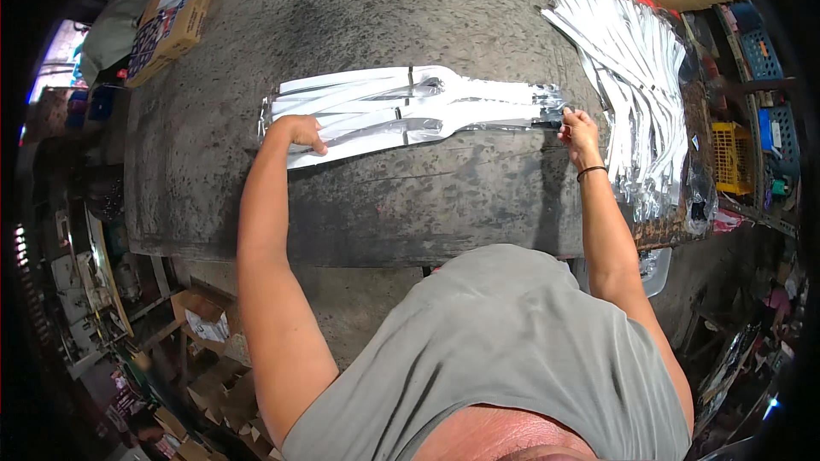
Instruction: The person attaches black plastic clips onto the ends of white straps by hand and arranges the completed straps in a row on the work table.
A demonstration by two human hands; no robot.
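Looks partway: one batch of white strips (367,147) is lined up mid-table (384,213), big heap (636,77) along the right edge. Left hand (301,132) curls loosely over the batch, right hand (579,132) narrows at its dark ends; can't tell if either's gripping.

Hands (299,131) at strips (427,109) (white ones)

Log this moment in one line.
Left hand: on long, flat white strips; right hand: at their dark ends; surface: mottled grey tabletop; nearby: larger heap of white strips.
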